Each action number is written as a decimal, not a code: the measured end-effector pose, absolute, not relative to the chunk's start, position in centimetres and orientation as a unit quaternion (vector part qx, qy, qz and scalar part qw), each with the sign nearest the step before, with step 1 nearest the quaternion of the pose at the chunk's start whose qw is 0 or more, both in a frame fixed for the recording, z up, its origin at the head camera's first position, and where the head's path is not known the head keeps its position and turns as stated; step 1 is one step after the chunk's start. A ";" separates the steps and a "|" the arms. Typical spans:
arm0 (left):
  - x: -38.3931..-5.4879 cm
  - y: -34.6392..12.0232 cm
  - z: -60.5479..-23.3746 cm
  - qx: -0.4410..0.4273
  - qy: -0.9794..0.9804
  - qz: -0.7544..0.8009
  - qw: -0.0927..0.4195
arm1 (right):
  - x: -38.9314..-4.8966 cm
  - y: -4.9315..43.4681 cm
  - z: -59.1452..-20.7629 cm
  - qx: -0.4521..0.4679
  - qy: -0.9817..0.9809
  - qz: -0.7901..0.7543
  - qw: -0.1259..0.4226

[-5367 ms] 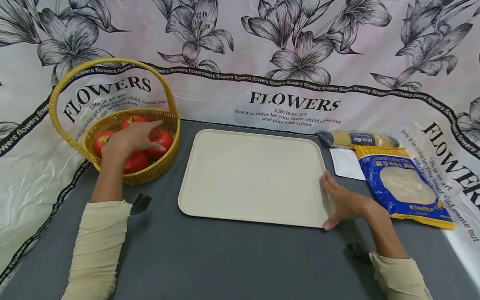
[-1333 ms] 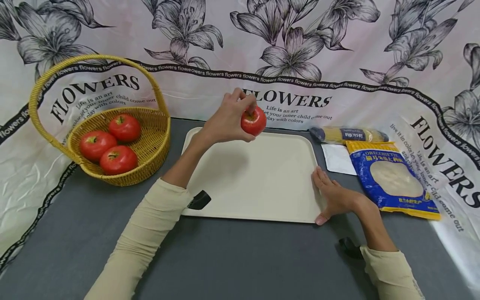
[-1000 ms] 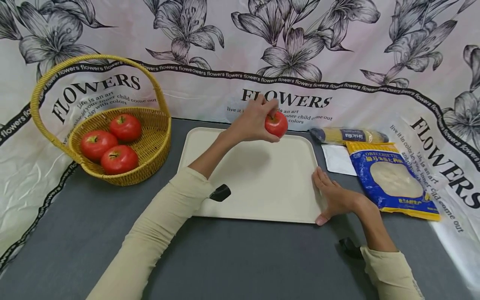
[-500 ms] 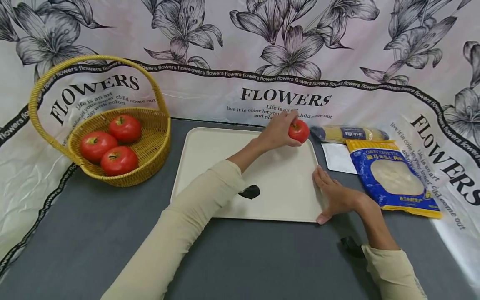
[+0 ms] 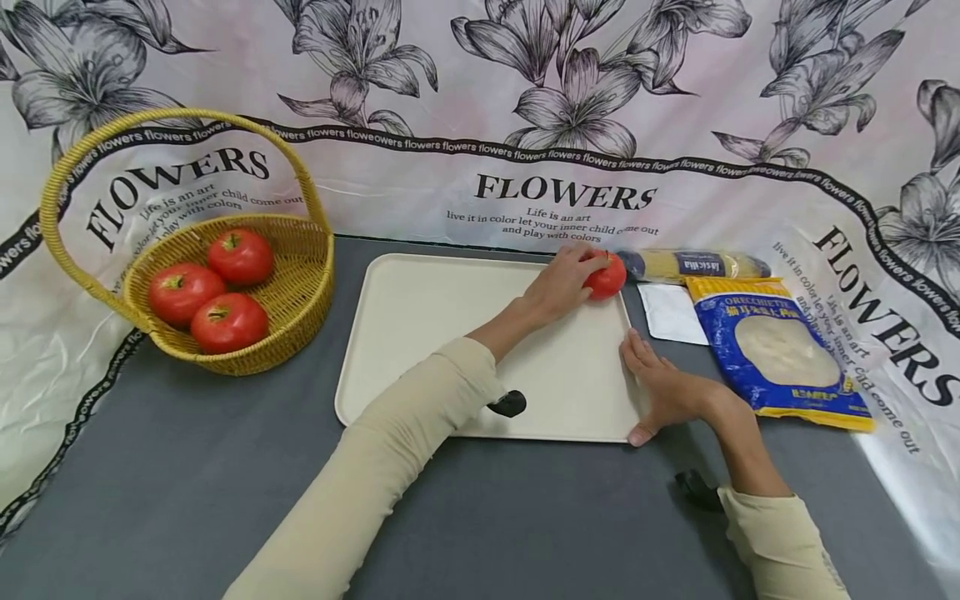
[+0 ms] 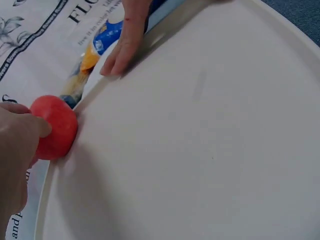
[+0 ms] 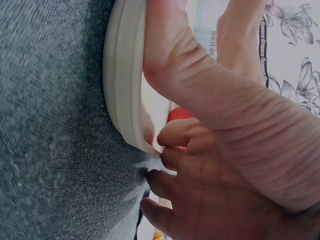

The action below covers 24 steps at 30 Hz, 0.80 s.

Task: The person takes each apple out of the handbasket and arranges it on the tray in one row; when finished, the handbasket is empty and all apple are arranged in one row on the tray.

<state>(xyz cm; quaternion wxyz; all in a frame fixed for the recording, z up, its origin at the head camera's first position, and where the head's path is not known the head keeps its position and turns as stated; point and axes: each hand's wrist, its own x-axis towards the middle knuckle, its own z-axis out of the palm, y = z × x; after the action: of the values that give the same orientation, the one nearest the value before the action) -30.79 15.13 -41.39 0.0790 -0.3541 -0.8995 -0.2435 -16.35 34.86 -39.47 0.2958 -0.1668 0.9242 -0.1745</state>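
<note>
In the head view my left hand [image 5: 561, 283] holds a red tomato [image 5: 606, 277] at the back right corner of a cream rectangular tray [image 5: 450, 350]. The left wrist view has the tomato [image 6: 56, 127] low at the tray's rim, with fingers and thumb on its sides; whether it bears on the tray is hard to tell. My right hand [image 5: 670, 387] rests against the tray's right edge near the front corner, thumb and fingers spread along it. At the left, a yellow woven basket [image 5: 303, 312] with a tall handle contains three more tomatoes [image 5: 229, 323].
Right of the tray lie a long pasta packet [image 5: 697, 265], a flat white packet [image 5: 671, 314] and a blue and yellow orecchiette bag [image 5: 783, 350]. A flower-printed sheet [image 5: 390, 196] hangs behind the grey table [image 5: 465, 517].
My left hand has taken a tomato from the basket, carried it right across the tray, and lowered it at the back right corner. The right hand has stayed at the tray's edge.
</note>
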 end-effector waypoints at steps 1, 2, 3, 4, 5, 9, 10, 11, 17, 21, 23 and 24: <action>-30.7 15.1 -41.4 -0.359 -0.900 -0.233 0.078 | -16.4 35.0 -39.6 -0.170 0.924 -0.177 0.294; -30.7 15.0 -41.3 -0.363 -0.901 -0.223 0.080 | -16.5 35.2 -39.9 -0.170 0.923 -0.182 0.293; -30.7 14.8 -41.2 -0.368 -0.901 -0.214 0.081 | -16.6 35.6 -40.3 -0.172 0.922 -0.191 0.291; -30.7 14.7 -41.2 -0.372 -0.902 -0.205 0.082 | -16.8 35.9 -40.7 -0.174 0.921 -0.197 0.287; -30.7 14.6 -41.2 -0.377 -0.901 -0.197 0.084 | -16.9 36.2 -41.0 -0.180 0.921 -0.202 0.281; -30.9 14.4 -41.3 -0.392 -0.899 -0.172 0.094 | -16.9 36.0 -40.9 -0.183 0.923 -0.198 0.276; -30.9 14.3 -41.3 -0.393 -0.899 -0.170 0.094 | -16.8 35.7 -40.6 -0.182 0.924 -0.187 0.278; -31.0 14.3 -41.3 -0.393 -0.899 -0.169 0.095 | -16.7 35.3 -40.2 -0.183 0.926 -0.175 0.279; -30.8 13.8 -40.6 -0.375 -0.903 -0.198 0.074 | -17.9 36.9 -42.5 -0.168 0.933 -0.153 0.279; -30.5 12.5 -39.1 -0.372 -0.902 -0.202 0.083 | -18.1 38.0 -43.8 -0.180 0.929 -0.176 0.271; -30.5 11.7 -38.4 -0.367 -0.905 -0.197 0.089 | -17.7 37.4 -42.9 -0.183 0.925 -0.188 0.275; -30.5 11.2 -38.0 -0.363 -0.907 -0.193 0.089 | -17.5 37.0 -42.3 -0.183 0.923 -0.192 0.279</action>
<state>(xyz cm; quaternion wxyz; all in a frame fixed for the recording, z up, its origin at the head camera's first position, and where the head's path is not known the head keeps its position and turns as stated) -30.46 11.23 -38.04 0.0893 -0.3629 -0.9073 -0.1928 -17.47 36.98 -42.30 0.2788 -0.1832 0.9229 -0.1922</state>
